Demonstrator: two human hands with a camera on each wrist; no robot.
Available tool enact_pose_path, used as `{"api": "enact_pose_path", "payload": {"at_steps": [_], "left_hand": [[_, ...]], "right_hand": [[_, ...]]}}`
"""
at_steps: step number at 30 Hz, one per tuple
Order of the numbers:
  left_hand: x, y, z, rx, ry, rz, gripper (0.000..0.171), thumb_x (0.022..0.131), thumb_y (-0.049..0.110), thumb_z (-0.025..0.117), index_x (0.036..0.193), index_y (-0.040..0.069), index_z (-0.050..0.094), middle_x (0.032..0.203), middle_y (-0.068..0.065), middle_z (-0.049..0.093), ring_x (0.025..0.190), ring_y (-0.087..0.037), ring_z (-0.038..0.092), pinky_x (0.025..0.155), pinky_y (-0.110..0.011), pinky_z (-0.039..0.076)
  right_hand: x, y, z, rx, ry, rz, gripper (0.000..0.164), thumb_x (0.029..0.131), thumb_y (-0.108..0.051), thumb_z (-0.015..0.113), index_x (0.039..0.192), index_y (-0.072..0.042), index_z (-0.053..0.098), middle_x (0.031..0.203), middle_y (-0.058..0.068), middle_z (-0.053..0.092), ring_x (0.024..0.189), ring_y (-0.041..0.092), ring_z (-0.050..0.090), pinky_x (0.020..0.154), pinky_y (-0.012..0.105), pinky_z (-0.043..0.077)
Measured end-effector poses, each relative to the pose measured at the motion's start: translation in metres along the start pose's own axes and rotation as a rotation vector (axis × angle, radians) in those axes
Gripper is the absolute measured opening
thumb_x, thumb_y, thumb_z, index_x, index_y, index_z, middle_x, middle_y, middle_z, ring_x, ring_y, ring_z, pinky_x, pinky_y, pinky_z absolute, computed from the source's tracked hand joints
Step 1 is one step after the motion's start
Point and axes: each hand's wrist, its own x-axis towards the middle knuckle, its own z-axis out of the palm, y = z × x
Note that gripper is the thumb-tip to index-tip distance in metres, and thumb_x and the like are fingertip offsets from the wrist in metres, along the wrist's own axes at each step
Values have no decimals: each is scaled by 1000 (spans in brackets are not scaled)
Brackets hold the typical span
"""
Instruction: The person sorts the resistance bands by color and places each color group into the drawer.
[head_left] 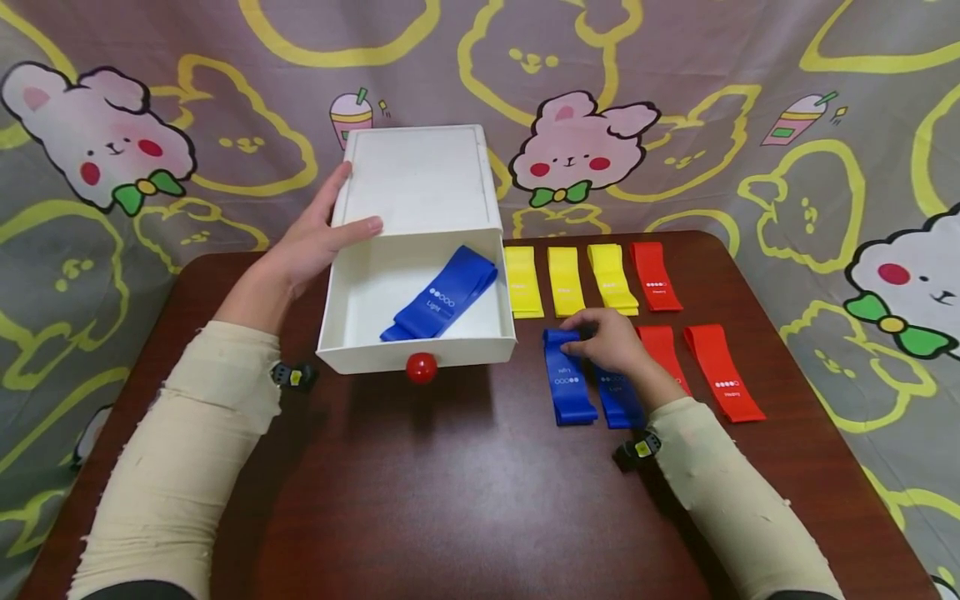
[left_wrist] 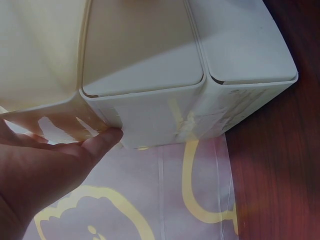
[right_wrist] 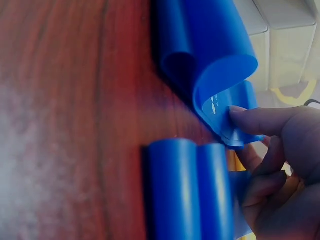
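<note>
Right of the white box (head_left: 420, 179) the left hand (head_left: 309, 237) grips, the right hand (head_left: 609, 340) pinches a blue band (head_left: 570, 392), probably light and soft, best held by its end.

The head camera looked forward and down from above the left hand (head_left: 303, 246) and right hand (head_left: 609, 340). Wrist cameras, tipped sideways, looked closely past each: white box (left_wrist: 145, 117) beside the left, blue band (right_wrist: 220, 40) at the right, both shared with the head view.

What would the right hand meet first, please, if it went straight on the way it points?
Beyond the blue band the right hand pinches, probably the drawer's right wall, though the head view leaves relative heights unclear.
</note>
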Motion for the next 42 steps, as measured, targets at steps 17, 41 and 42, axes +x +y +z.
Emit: {"api": "enact_pose_path", "payload": {"at_steps": [17, 41, 42], "left_hand": [[1, -1, 0, -7, 3, 3, 98, 89, 47, 72, 158, 47, 2, 163, -3, 13, 126, -36, 46, 93, -50, 50], [2, -2, 1, -8, 5, 7, 98, 90, 46, 71, 158, 45, 1, 164, -2, 12, 126, -35, 46, 93, -48, 51], [2, -2, 1, -10, 4, 7, 98, 90, 45, 71, 158, 45, 1, 164, -2, 12, 126, -35, 46, 93, -48, 50]], "right_hand": [[-7, 2, 1, 48, 22, -46, 22, 89, -15, 78, 110, -10, 74, 108, 12, 69, 97, 32, 60, 87, 51, 48], [-16, 5, 1, 64, 16, -83, 28, 88, -15, 80, 114, -12, 73, 101, 10, 67, 81, 29, 56, 71, 40, 45], [-17, 5, 1, 69, 22, -83, 28, 88, -16, 80, 115, -12, 73, 100, 10, 67, 79, 28, 56, 70, 40, 45]]}}
